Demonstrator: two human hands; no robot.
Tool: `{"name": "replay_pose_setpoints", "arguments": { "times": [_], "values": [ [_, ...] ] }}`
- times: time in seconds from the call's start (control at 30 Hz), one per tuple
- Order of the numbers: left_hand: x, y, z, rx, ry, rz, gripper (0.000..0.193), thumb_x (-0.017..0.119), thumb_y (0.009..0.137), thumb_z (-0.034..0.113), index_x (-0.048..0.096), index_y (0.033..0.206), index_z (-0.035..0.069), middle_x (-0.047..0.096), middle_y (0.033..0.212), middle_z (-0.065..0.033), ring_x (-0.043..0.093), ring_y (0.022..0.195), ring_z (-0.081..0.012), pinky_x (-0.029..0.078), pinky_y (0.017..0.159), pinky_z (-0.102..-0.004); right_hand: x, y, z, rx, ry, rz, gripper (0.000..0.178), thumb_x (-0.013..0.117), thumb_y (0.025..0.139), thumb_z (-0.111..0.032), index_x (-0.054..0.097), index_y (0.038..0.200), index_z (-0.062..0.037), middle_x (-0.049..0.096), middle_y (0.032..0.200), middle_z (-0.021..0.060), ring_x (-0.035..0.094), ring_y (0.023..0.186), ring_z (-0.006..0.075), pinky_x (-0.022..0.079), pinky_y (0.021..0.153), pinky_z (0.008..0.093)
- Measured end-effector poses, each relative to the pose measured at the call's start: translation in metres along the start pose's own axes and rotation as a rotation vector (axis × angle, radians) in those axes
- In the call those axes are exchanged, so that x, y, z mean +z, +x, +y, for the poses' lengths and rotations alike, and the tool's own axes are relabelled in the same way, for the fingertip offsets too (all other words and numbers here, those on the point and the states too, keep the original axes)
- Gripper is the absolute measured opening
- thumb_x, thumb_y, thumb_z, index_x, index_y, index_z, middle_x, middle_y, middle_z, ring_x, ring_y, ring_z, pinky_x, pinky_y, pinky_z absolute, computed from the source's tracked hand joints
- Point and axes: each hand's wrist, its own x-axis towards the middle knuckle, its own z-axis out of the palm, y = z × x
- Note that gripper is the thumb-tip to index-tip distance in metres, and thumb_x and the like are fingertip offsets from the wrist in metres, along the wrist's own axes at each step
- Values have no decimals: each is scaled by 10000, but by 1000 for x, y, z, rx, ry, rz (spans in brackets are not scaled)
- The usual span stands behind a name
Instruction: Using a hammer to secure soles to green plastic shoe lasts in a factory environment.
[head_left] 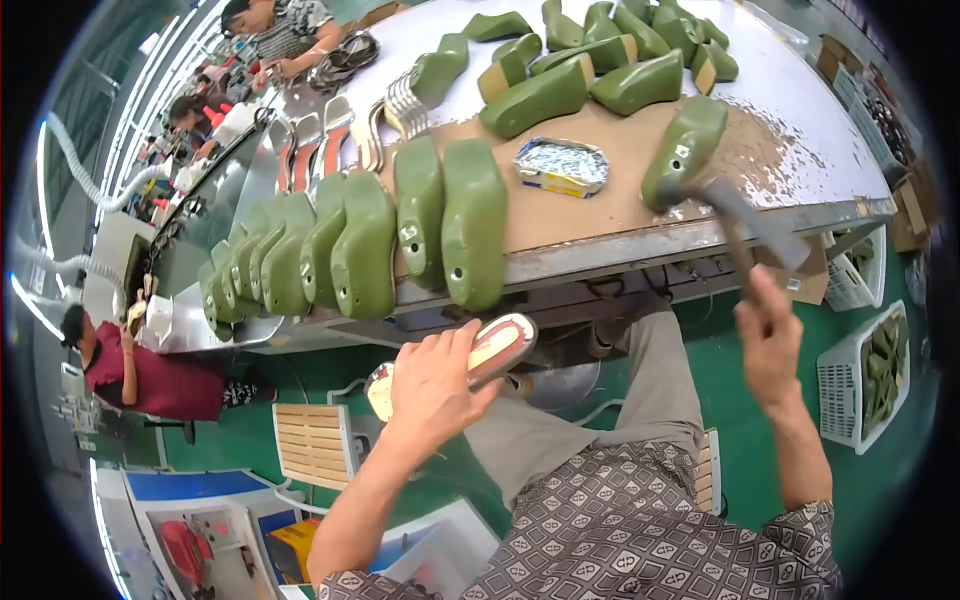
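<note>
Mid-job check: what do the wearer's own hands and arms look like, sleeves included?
The left hand and right hand are ungloved, with no watch visible at either wrist. The forearms are bare up to the sleeves, which match the dark shirt with its pale diamond pattern. No cables show on the arms.

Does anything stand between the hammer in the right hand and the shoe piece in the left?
Nothing visible does. The hammer shows in front of the table edge, with open space toward the shoe piece's bare right end; the left hand covers the piece's middle. Depth is hard to judge.
</note>
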Motion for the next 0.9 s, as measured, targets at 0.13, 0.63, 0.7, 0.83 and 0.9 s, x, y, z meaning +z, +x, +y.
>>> {"name": "replay_pose_setpoints", "arguments": {
  "times": [0.13,0.63,0.7,0.83,0.9],
  "values": [
    [-16,3,5,-19,33,-118,643,790,663,301,558,1211,59,666,989,-113,632,900,-300,475,792,-407,-56,35,47,189,-299,99,405,556,931,-35,520,1333,-64,646,1203,125,639,1037,230,485,853,309],
    [5,76,189,956,-355,416,456,555,870,138,536,1316,227,528,1392,-19,501,1277,-238,244,1147,-505,-47,-34,-34,688,1541,-231,860,507,867,-622,349,1438,1,465,1412,167,553,1201,284,458,1025,436],
    [10,80,203,867,-258,337,548,560,845,118,485,1378,219,457,1455,-36,428,1342,-253,213,1150,-535,-53,-21,-43,525,1670,25,776,544,834,-456,365,1409,34,487,1375,211,576,1179,312,509,972,408],
    [27,67,188,707,-409,101,673,703,764,98,457,1390,127,425,1456,-131,392,1358,-323,262,1111,-549,-66,31,-17,649,1002,84,705,584,876,-366,352,1418,21,524,1316,160,590,1120,255,507,934,383],
    [43,43,170,575,-532,53,683,735,747,90,464,1373,91,452,1426,-148,413,1336,-338,298,1097,-523,-35,79,-10,535,772,230,689,648,864,-274,345,1411,16,555,1196,122,595,1022,198,512,865,351]
  ]
}}
